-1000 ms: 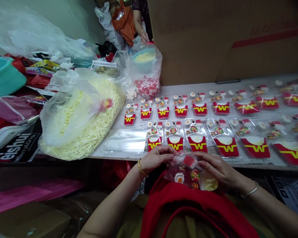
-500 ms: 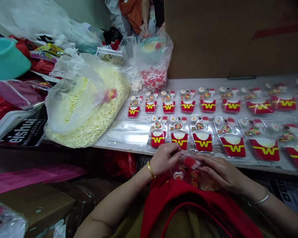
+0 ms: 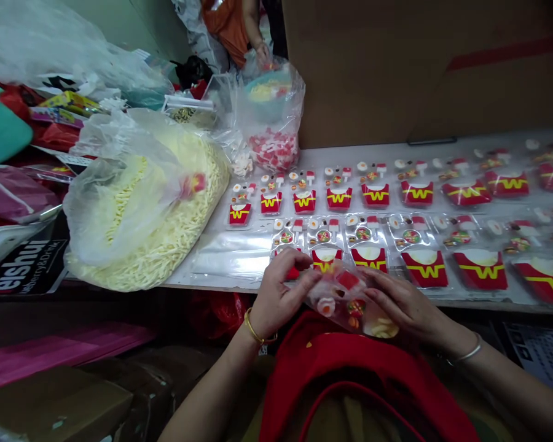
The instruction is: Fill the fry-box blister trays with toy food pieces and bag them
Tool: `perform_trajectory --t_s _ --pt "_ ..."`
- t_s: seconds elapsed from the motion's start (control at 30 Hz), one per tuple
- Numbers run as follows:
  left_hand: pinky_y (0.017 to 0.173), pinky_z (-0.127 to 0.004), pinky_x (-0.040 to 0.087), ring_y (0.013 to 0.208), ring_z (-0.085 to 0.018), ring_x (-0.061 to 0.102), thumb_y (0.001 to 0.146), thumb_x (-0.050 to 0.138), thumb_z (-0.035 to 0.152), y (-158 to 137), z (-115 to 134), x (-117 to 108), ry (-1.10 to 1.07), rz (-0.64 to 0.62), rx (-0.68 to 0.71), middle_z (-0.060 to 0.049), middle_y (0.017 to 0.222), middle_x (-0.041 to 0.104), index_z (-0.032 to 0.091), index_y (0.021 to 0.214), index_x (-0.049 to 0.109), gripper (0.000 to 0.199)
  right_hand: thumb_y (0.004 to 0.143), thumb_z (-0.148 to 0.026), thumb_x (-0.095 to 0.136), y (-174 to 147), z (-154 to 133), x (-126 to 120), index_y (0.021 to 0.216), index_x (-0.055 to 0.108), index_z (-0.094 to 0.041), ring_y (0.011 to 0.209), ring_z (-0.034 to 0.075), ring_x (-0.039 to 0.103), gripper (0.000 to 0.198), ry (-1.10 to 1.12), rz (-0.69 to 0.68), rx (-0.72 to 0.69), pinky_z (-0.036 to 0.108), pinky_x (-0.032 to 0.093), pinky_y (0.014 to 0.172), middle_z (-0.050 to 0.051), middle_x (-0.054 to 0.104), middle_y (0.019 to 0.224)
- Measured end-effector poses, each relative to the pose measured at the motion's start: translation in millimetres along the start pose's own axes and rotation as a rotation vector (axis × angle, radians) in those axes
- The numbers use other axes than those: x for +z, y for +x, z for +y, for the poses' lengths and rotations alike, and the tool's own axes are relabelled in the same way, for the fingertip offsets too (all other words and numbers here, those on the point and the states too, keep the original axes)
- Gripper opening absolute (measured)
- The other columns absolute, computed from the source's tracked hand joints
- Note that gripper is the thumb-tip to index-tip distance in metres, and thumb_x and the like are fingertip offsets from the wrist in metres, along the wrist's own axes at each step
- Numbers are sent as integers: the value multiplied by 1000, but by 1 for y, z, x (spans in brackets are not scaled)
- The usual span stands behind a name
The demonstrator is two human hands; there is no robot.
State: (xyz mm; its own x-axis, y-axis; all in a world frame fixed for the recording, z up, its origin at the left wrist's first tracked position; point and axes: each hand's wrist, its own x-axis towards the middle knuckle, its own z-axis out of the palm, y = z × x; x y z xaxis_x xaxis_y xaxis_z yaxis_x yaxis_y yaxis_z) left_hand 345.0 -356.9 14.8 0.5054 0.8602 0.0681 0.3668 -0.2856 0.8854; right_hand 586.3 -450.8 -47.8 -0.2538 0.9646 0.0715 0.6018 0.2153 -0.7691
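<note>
A clear plastic pack (image 3: 336, 301) with miniature toy food pieces in it, among them a fried egg (image 3: 325, 306) and a red-and-white piece, is held tilted in front of the red apron (image 3: 368, 362). My left hand (image 3: 281, 294), with a gold bangle at the wrist, has its bent fingers and thumb at the pack's upper left edge. At the right edge, my right hand (image 3: 403, 304) is closed on the pack, thumb partly hidden. Just beyond lie rows of similar packs (image 3: 426, 264) with red fry boxes marked with a yellow W.
A big plastic bag of pale yellow sticks (image 3: 166, 245) stands on the table's left. Behind it are a bag of red-and-white pieces (image 3: 274, 150) and a co-worker's hand (image 3: 262, 52). A large cardboard box (image 3: 373, 73) walls the back. Flat clear sleeves (image 3: 233, 252) lie near the edge.
My left hand has moved left and its fingers have opened somewhat from a tight pinch. The pack is turned flatter, showing more of its pieces. The view has shifted slightly right.
</note>
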Motion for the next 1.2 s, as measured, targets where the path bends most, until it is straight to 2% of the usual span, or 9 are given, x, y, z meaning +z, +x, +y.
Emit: perform_trajectory --t_s 0.1,0.3,0.4,0.5,0.67,0.83,0.93,1.0,1.2 --pt "80 -31 41 85 -19 54 84 61 34 10 11 5 127 -49 120 -5 86 60 18 83 59 16 98 -35 38 11 -1 -1 140 37 -22 111 25 58 44 5 61 32 39 49 89 11 56 128" --pt "79 -28 45 87 -15 59 90 53 21 39 24 15 3 64 266 -5 90 64 18 80 56 11 97 -46 39 33 -15 -11 143 32 -23 89 24 63 52 136 140 140 39 51 79 8 65 101" --pt "87 -30 45 101 -17 58 89 54 20 52 36 10 25 86 316 -7 107 63 17 77 56 13 95 -49 42 40 -19 -17 147 25 -25 102 27 59 59 215 174 131 43 48 89 10 60 116" --pt "80 -27 47 92 -15 62 89 55 22 60 48 6 30 72 306 -6 98 65 17 77 57 14 95 -49 42 43 -20 -22 147 26 -26 118 27 50 59 298 212 125 45 40 100 10 52 129" --pt "65 -23 47 70 -12 61 89 56 28 71 51 18 -20 87 235 -1 75 64 16 76 56 17 94 -49 45 40 -20 -22 144 29 -24 118 25 49 58 474 180 138 42 39 101 9 53 128" --pt "75 -28 50 81 -16 62 88 56 35 90 48 42 -36 121 184 -3 88 65 18 88 57 17 92 -53 47 38 -9 -30 125 48 -24 93 17 58 44 710 302 143 30 49 82 5 60 109" --pt "100 -37 42 111 -21 55 86 58 37 100 46 43 74 176 324 -7 119 59 21 119 53 37 92 -55 44 31 20 -60 115 56 -21 81 15 59 42 519 434 287 27 50 73 3 63 95" --pt "105 -40 37 119 -23 50 86 57 39 103 39 35 112 197 345 -7 127 55 22 127 48 45 93 -55 39 17 48 -93 111 61 -21 80 16 61 45 272 537 467 28 51 70 4 65 93" --pt "87 -33 46 99 -22 61 86 54 44 91 -2 -8 156 88 95 -5 103 67 21 103 64 30 94 -43 34 -50 115 -194 108 63 -13 101 25 59 44 -84 686 745 39 46 88 17 64 109"
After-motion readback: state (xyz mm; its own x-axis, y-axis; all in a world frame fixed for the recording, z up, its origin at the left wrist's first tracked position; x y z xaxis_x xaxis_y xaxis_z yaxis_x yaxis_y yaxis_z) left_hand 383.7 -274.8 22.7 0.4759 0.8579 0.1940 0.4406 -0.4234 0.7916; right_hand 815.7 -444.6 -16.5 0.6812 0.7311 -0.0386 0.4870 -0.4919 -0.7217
